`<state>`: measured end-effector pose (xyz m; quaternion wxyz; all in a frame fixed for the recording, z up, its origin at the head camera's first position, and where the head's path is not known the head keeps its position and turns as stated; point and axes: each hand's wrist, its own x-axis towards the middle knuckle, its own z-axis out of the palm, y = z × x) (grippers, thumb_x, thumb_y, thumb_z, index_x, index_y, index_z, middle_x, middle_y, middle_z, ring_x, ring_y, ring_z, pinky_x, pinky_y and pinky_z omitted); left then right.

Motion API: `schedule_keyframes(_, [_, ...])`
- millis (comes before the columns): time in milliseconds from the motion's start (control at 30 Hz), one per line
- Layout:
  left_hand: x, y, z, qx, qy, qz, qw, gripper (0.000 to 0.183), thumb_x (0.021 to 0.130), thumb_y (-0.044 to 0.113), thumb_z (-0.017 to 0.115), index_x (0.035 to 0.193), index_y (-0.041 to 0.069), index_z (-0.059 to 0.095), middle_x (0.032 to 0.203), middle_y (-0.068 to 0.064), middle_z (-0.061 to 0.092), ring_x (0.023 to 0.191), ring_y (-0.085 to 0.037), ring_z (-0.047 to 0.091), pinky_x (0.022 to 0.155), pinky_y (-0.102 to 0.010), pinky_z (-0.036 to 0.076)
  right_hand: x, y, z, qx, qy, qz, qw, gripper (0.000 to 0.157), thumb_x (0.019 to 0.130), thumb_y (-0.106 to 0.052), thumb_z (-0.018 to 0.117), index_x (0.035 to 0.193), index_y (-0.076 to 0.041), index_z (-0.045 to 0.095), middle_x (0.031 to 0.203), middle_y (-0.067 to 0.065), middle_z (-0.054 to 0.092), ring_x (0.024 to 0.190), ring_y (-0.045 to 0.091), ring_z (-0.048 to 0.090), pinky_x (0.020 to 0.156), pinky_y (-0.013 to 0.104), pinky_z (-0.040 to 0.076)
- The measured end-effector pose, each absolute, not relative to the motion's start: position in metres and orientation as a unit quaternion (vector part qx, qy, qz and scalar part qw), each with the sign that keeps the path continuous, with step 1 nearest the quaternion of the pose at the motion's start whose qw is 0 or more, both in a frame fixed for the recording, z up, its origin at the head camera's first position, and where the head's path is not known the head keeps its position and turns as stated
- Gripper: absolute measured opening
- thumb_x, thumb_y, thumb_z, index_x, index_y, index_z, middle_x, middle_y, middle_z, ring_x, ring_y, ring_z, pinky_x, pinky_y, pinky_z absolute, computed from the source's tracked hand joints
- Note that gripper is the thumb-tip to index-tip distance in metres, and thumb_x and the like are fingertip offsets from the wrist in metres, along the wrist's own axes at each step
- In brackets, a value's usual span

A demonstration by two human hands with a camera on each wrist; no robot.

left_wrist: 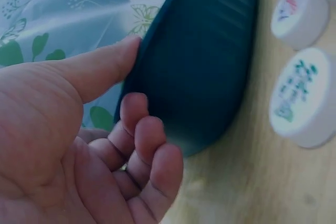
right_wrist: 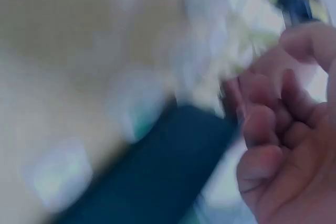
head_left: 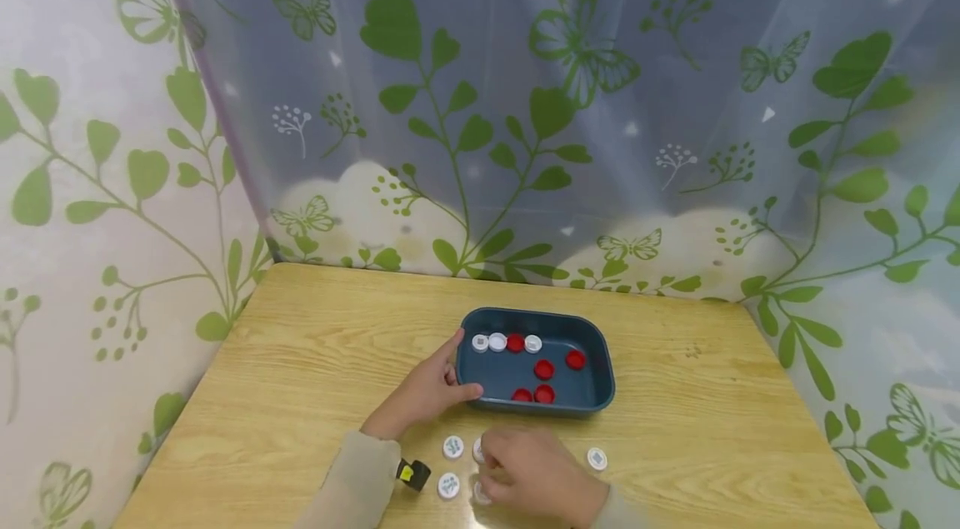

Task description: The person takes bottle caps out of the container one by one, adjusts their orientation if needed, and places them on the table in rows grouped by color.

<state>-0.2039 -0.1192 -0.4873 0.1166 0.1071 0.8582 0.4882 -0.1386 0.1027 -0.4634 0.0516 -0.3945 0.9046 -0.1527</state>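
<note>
Left hand grips the tray at its 9-to-7 o'clock end. Right hand at tray's 6 o'clock, fingers curled; blurred, can't tell if it's holding anything. Two white caps partly covered at its fingers; left-hand pair of white caps uncovered at 9-10, single white cap near 3. Tray holds red caps and white ones, four in a row toward 11. Table under all; leaf-print curtain at 12.
</note>
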Motion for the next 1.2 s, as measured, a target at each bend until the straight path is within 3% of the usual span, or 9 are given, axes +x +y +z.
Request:
schedule_keyframes(133, [-0.204,-0.12,-0.49,0.119,0.85,0.5,0.113,0.099,0.091,0.034,0.081,0.167,0.014,0.02,0.073,0.001,0.057,0.063,-0.014,0.051,0.056,-0.025,0.041,-0.179,0.126,-0.431,-0.364,0.917,-0.16,-0.039,0.02,0.09,-0.028,0.074,0.08,-0.026,0.057,0.073,-0.015,0.05,0.064,0.001,0.044,0.055,0.019,0.04])
schedule_keyframes(233, [-0.203,-0.122,-0.489,0.119,0.851,0.499,0.113,0.099,0.091,0.034,0.081,0.166,0.013,0.02,0.073,0.0,0.056,0.063,-0.015,0.051,0.055,-0.025,0.041,-0.217,0.142,-0.412,-0.33,0.93,-0.146,-0.068,0.013,0.091,-0.026,0.074,0.088,-0.023,0.062,0.078,-0.012,0.055,0.066,0.003,0.047,0.059,0.024,0.044])
schedule_keyframes(367, [-0.201,-0.124,-0.487,0.11,0.856,0.492,0.117,0.098,0.092,0.034,0.081,0.167,0.015,0.02,0.074,0.0,0.056,0.063,-0.016,0.05,0.055,-0.025,0.04,-0.265,0.149,-0.404,-0.319,0.939,-0.104,-0.068,0.01,0.093,-0.021,0.075,0.096,-0.018,0.065,0.082,-0.009,0.058,0.067,0.007,0.05,0.063,0.029,0.047])
schedule_keyframes(500, [-0.201,-0.125,-0.487,0.11,0.855,0.493,0.119,0.097,0.093,0.035,0.08,0.167,0.016,0.02,0.075,-0.001,0.057,0.063,-0.016,0.051,0.056,-0.025,0.041,-0.294,0.141,-0.409,-0.332,0.942,-0.047,-0.019,0.015,0.092,-0.019,0.078,0.088,-0.015,0.065,0.074,-0.005,0.059,0.061,0.011,0.049,0.061,0.032,0.046])
schedule_keyframes(633, [-0.201,-0.123,-0.487,0.12,0.852,0.495,0.119,0.098,0.093,0.038,0.079,0.167,0.016,0.019,0.076,0.0,0.058,0.063,-0.015,0.051,0.055,-0.025,0.042,-0.304,0.128,-0.419,-0.32,0.947,0.013,0.038,0.024,0.087,-0.021,0.084,0.078,-0.013,0.063,0.069,-0.002,0.06,0.06,0.015,0.053,0.062,0.037,0.049])
schedule_keyframes(767, [-0.201,-0.122,-0.486,0.125,0.851,0.498,0.115,0.098,0.093,0.038,0.079,0.167,0.015,0.019,0.076,0.001,0.058,0.063,-0.013,0.051,0.055,-0.025,0.042,-0.307,0.115,-0.429,-0.293,0.954,0.045,0.053,0.03,0.085,-0.018,0.084,0.069,-0.013,0.06,0.066,0.001,0.06,0.061,0.02,0.057,0.061,0.042,0.052])
schedule_keyframes(967, [-0.203,-0.121,-0.487,0.129,0.849,0.499,0.115,0.1,0.092,0.04,0.079,0.167,0.016,0.018,0.077,0.001,0.059,0.064,-0.014,0.051,0.056,-0.025,0.042,-0.308,0.108,-0.444,-0.27,0.959,0.057,0.072,0.018,0.085,-0.013,0.082,0.076,-0.011,0.067,0.077,0.005,0.068,0.073,0.026,0.066,0.071,0.048,0.058])
schedule_keyframes(1200, [-0.201,-0.122,-0.49,0.122,0.852,0.496,0.116,0.1,0.092,0.041,0.079,0.167,0.016,0.017,0.076,0.002,0.059,0.064,-0.013,0.051,0.057,-0.025,0.042,-0.303,0.114,-0.452,-0.29,0.951,0.037,0.102,0.009,0.087,-0.008,0.077,0.084,-0.007,0.069,0.08,0.006,0.069,0.072,0.024,0.063,0.073,0.044,0.056])
